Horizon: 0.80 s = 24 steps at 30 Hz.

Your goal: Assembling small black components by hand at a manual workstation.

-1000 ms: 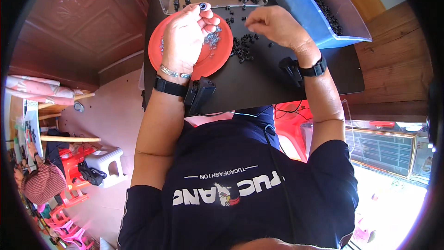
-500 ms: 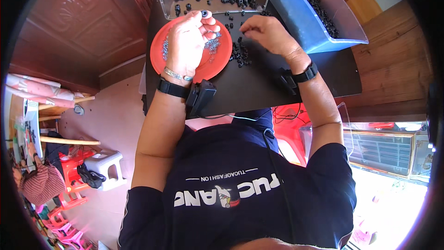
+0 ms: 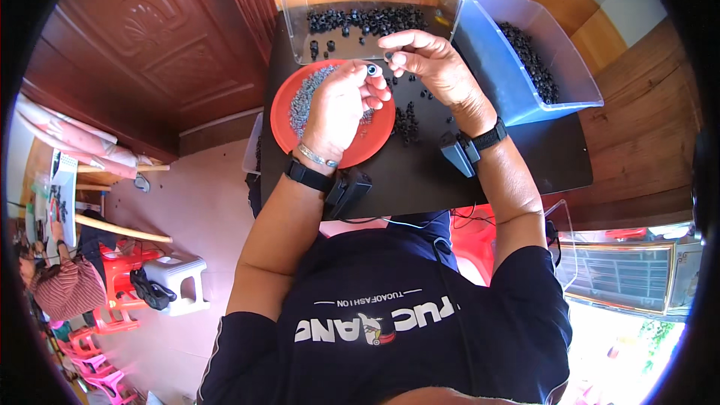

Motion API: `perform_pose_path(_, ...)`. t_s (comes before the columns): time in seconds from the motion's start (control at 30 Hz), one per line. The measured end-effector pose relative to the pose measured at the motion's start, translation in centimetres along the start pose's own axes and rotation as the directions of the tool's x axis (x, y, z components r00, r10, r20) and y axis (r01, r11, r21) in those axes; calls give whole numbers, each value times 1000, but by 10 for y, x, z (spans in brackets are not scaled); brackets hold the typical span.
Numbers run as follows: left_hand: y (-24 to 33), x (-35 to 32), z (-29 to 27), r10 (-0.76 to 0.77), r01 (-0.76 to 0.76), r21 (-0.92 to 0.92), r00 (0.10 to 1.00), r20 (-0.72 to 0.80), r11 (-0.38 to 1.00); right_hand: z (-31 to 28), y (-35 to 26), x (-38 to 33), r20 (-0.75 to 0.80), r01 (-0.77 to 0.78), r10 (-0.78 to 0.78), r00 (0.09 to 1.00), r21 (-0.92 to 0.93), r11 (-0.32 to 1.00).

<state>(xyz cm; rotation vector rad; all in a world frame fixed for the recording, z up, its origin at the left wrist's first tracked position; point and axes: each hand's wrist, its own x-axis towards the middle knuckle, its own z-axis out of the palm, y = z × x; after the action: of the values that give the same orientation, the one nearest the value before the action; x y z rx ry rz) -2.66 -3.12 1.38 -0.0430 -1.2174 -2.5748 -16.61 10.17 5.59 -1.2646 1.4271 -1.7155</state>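
My left hand (image 3: 339,109) is over a round red plate (image 3: 281,129), its thumb and fingers closed on a small black ring-shaped part (image 3: 372,70) with a pale inside. Just to the right and slightly farther away, my right hand (image 3: 439,71) pinches a tiny dark piece (image 3: 389,55), its kind too small to tell. The two pieces are close together but apart. Many small silvery metal pieces (image 3: 304,101) lie on the plate, partly covered by my left hand. Beside the plate, a loose heap of small black parts (image 3: 406,123) sits on the dark table (image 3: 525,157).
A clear box (image 3: 289,30) at the back holds many black parts. On the right, a translucent bluish bin (image 3: 487,82) holds more. At far left, another person (image 3: 71,285) in a striped top is by a plastic stool (image 3: 176,277).
My right hand has come up from near the loose black parts to beside my left fingertips with a tiny dark piece. My left hand keeps its black part. The whole view has shifted.
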Motion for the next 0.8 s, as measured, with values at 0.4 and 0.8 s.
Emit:
perform_pose_path(0.4,-1,2,-1,-18,18,8,1000,23,1000,-5,11,-1,-11,-54,55,998,66,996)
perform_pose_path(0.8,-2,1,4,-29,32,67,999,-42,997,6,0,-6,-28,15,-18,999,-129,992)
